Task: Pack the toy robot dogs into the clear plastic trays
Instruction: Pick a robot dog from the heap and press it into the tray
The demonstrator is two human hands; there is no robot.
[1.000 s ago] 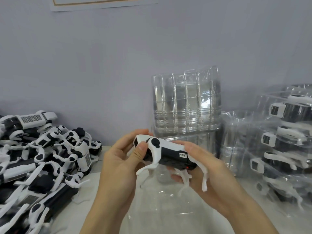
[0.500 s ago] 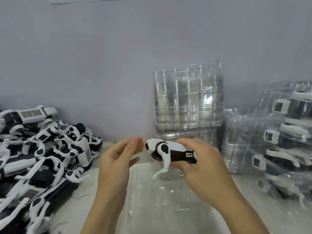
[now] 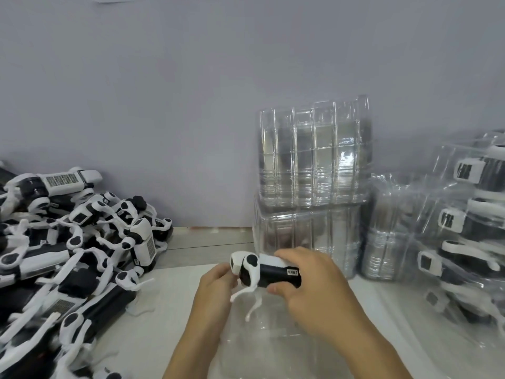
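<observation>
While the dog (image 3: pixel 269 272) is held in the air above the tray (image 3: pixel 273 348) lying on the bench (image 3: pixel 169 321), the main risk is its thin white legs. Two of them dangle below the body toward the tray, and if the dog goes down crooked they could catch on the tray's moulded edges and bend, or stop the body seating in its pocket. The tray is clear and hard to read against the pale bench, so misjudging where the pocket lies looks easy. It is also light, and a push from above could slide it unless something steadies it.

The right hand (image 3: pixel 308 291) has its grip wrapped round the dog's dark rear body, fingers over the top and thumb underneath. The left hand (image 3: pixel 218 285) has its fingertips at the dog's head end, its grip seemingly pinching there, though the exact contact is hard to make out.

The dog's long axis runs roughly level and left to right across the view, head to the left, rear hidden in the right hand, back up and legs down.

Loose dogs (image 3: pixel 68 255) are heaped on the left, well apart; empty trays (image 3: pixel 311 165) are stacked behind, and packed trays (image 3: pixel 464 228) stand to the right.
</observation>
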